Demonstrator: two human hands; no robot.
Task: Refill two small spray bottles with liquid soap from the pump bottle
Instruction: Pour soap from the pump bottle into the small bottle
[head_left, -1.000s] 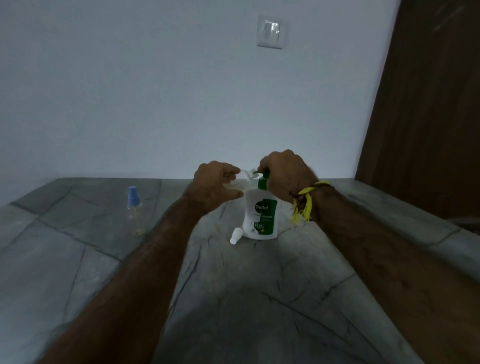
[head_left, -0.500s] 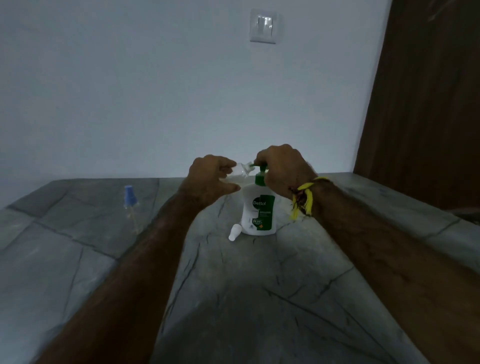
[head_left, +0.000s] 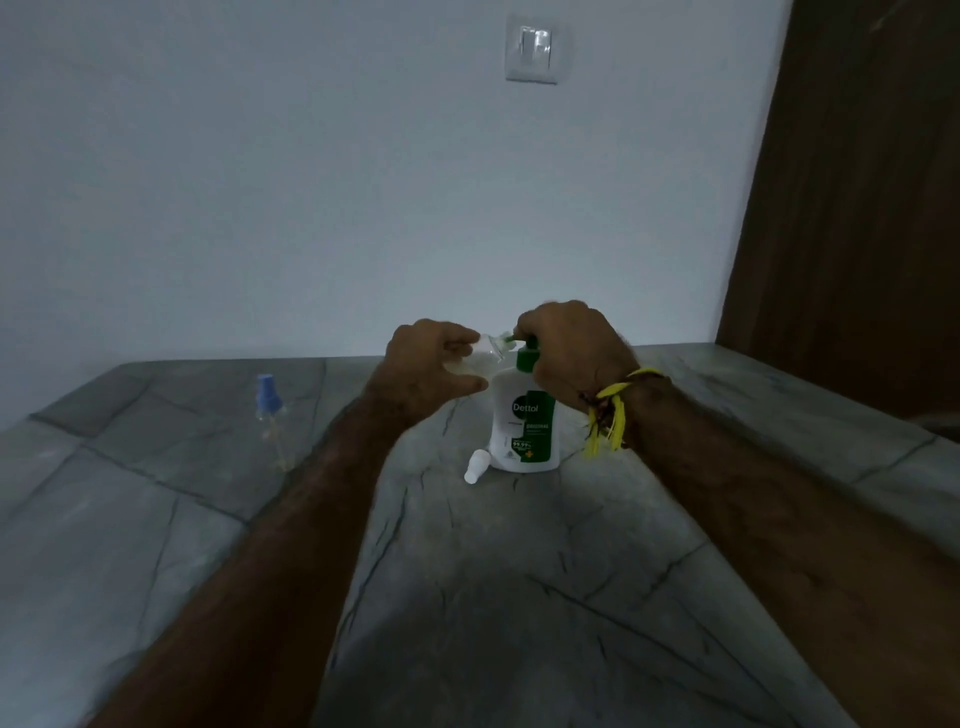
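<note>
a small clear bottle (head_left: 480, 358) is held tilted in the left hand (head_left: 431, 366), the grip clamped round it with fingers above and thumb below; its open mouth is set just under the green nozzle of the pump bottle (head_left: 524, 426). the pump head is covered by the right hand (head_left: 569, 348), whose grip is curled over it. the pump bottle stands upright on the desk (head_left: 519, 597), below and between both hands. a white cap (head_left: 475, 466) lies touching its base on the left. a blue-capped bottle (head_left: 271, 415) stands well apart to the left.
</note>
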